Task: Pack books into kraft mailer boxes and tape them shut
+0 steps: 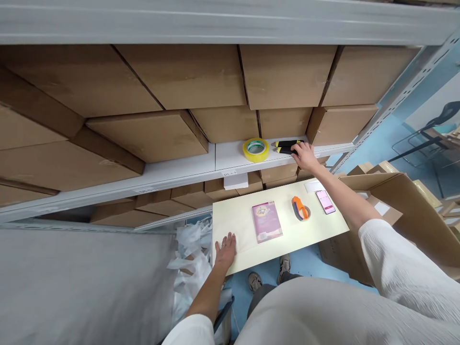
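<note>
White sleeves point(402, 268) — right hand point(304, 157) on utility knives point(283, 146), left hand point(225, 250) flat on board point(237, 225).

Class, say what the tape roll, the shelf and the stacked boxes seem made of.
The tape roll looks like glossy plastic film, from its sheen. The shelf seems painted metal, smooth, pale. The boxes look like matte brown cardboard, with creased flaps.

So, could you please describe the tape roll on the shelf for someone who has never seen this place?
Find the white shelf beneath the stacked cardboard boxes. On it, just left of the black-and-yellow cutters under the right hand, is a yellow tape roll. It is the only roll on that shelf, and its clear yellow band sets it apart.
</note>
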`<move>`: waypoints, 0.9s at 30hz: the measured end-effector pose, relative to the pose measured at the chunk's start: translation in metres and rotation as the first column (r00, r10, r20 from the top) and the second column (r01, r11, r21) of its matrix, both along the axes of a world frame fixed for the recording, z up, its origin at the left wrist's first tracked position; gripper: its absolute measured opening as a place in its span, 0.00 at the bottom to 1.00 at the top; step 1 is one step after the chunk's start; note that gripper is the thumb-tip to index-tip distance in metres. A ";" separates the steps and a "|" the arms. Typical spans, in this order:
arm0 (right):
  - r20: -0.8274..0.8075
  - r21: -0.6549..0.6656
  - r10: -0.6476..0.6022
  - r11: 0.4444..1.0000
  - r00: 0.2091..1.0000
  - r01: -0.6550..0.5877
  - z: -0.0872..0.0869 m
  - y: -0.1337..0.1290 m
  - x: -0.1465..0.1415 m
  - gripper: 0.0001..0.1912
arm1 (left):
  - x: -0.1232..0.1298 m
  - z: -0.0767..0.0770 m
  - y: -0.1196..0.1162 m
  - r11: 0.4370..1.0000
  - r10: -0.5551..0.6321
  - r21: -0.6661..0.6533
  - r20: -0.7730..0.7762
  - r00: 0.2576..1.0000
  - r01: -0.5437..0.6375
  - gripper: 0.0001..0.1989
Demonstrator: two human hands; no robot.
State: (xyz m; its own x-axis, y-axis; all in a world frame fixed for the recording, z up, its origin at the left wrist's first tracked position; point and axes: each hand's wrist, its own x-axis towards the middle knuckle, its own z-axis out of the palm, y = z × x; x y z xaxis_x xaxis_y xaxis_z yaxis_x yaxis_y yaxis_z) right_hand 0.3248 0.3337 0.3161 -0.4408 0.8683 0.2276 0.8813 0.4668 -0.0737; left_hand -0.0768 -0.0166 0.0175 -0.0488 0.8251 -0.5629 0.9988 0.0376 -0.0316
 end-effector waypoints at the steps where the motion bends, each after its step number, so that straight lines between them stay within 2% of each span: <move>1: 0.004 0.012 0.004 1.000 1.000 -0.004 -0.002 0.003 0.000 0.19 | -0.001 -0.002 0.000 1.000 -0.001 0.008 -0.001 1.000 0.001 0.42; 4: -0.017 0.056 0.008 0.998 1.000 -0.007 -0.008 0.011 0.001 0.18 | -0.003 -0.009 -0.001 0.999 -0.003 0.045 0.016 1.000 0.002 0.43; 7: -0.110 0.130 0.026 0.991 0.994 -0.012 -0.018 0.009 0.003 0.17 | -0.004 -0.013 -0.002 0.996 0.004 0.087 0.042 0.999 -0.008 0.43; 9: -0.174 0.185 0.045 0.983 0.984 -0.012 -0.028 -0.005 0.003 0.17 | -0.002 -0.012 -0.001 0.996 0.012 0.092 0.052 0.999 -0.017 0.43; 11: -0.220 0.202 0.063 0.979 0.974 -0.017 -0.044 -0.031 0.000 0.18 | 0.001 -0.009 0.000 0.997 0.012 0.069 0.066 0.998 -0.017 0.43; 13: -0.244 0.151 0.097 0.987 0.965 -0.062 -0.067 -0.066 -0.009 0.17 | 0.004 -0.004 0.001 0.999 0.018 0.044 0.076 0.997 -0.022 0.42; 16: -0.258 -0.010 0.154 0.987 0.954 -0.162 -0.113 -0.126 -0.035 0.17 | 0.007 0.003 0.001 0.999 0.030 0.033 0.096 0.995 -0.033 0.42; 18: -0.248 -0.153 0.196 0.959 0.949 -0.239 -0.147 -0.163 -0.059 0.18 | 0.008 0.009 0.001 0.999 0.038 0.026 0.112 0.993 -0.041 0.42; 20: -0.219 -0.315 0.241 0.900 0.945 -0.302 -0.180 -0.192 -0.086 0.21 | 0.008 0.015 0.002 0.999 0.039 0.022 0.141 0.989 -0.043 0.43; 23: -0.127 -0.510 0.309 0.794 0.942 -0.330 -0.223 -0.222 -0.127 0.26 | 0.008 0.024 0.006 0.996 0.052 0.055 0.185 0.981 -0.064 0.41; 25: -0.057 -0.574 0.318 0.765 0.947 -0.291 -0.245 -0.234 -0.151 0.29 | 0.006 0.027 0.012 0.987 0.073 0.124 0.214 0.974 -0.101 0.34; 27: 0.004 -0.599 0.315 0.761 0.949 -0.250 -0.263 -0.240 -0.170 0.32 | 0.003 0.026 0.019 0.966 0.107 0.207 0.224 0.969 -0.154 0.29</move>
State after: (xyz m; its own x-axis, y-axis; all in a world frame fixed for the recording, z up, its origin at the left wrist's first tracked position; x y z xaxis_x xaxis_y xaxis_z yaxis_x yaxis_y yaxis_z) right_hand 0.1548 0.0936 0.0531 -0.6793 0.6508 -0.3391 0.7336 0.5911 -0.3353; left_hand -0.0733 0.0023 0.0431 -0.0652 0.9243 -0.3759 0.9678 0.1503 0.2018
